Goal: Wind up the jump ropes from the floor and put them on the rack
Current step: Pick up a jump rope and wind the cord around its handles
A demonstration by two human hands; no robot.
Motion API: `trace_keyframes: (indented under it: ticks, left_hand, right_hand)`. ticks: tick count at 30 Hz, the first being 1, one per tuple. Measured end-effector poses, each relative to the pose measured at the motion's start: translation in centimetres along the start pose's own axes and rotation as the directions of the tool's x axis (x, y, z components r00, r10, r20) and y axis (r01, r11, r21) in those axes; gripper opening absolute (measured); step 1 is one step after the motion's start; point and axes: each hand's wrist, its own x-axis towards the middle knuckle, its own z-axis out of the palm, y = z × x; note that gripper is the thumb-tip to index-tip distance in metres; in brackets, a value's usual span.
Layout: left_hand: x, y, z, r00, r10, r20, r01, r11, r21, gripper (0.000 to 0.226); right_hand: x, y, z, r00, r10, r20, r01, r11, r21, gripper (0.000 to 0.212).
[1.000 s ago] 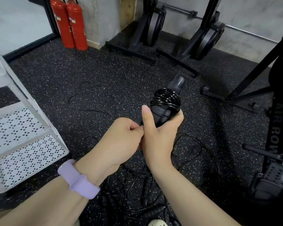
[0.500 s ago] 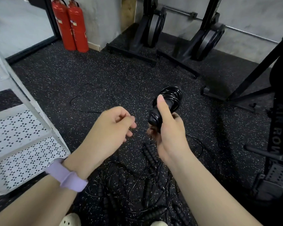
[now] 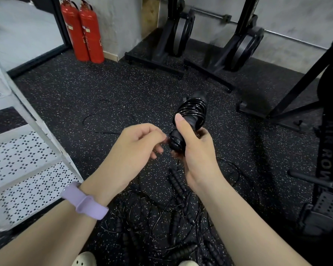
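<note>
My right hand point(image 3: 194, 150) grips a black jump rope bundle point(image 3: 192, 110), its cord wound in tight coils round the handles, tilted up and away from me. My left hand point(image 3: 135, 148) is beside the bundle's lower end with curled fingers, the fingertips at that end; whether they pinch the cord is hidden. Below my hands a tangle of several black jump ropes point(image 3: 161, 217) with ribbed handles lies on the speckled floor. One more thin rope point(image 3: 104, 120) loops on the floor further out. The white perforated rack point(image 3: 27, 150) stands at the left.
Two red fire extinguishers point(image 3: 83, 29) stand by the back wall. Black rowing machines point(image 3: 177, 31) stand upright behind, and another black machine frame point(image 3: 325, 150) fills the right side. My light shoes point(image 3: 85, 259) show at the bottom edge.
My left hand let go of the bundle and drew apart, then came back to its lower end. My right hand tilted the bundle and lowered it slightly.
</note>
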Motion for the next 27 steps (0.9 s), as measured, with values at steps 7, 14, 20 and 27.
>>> trace_keyframes:
  ticks: [7,14,20,27]
  left_hand:
    - [0.2,0.0,0.1,0.995,0.095,-0.038,-0.097,0.994,-0.059,0.023]
    - [0.5,-0.5,0.0,0.994,0.104,-0.012,-0.105,0.992,-0.066,0.014]
    - [1.1,-1.0,0.0,1.000,-0.009,-0.020,0.007,0.995,-0.102,0.017]
    - [0.9,-1.2,-0.4,1.000,0.009,0.027,-0.007,0.997,-0.077,0.029]
  right_hand:
    - [0.2,0.0,-0.2,1.000,-0.025,0.009,0.025,1.000,0.012,0.057]
    - [0.2,0.1,-0.3,0.998,-0.034,0.050,0.032,0.999,0.030,0.056]
    - [0.1,0.3,0.0,0.991,-0.096,0.096,0.101,0.994,-0.044,0.063]
    - [0.3,0.5,0.6,0.963,-0.204,0.177,0.233,0.959,-0.162,0.023]
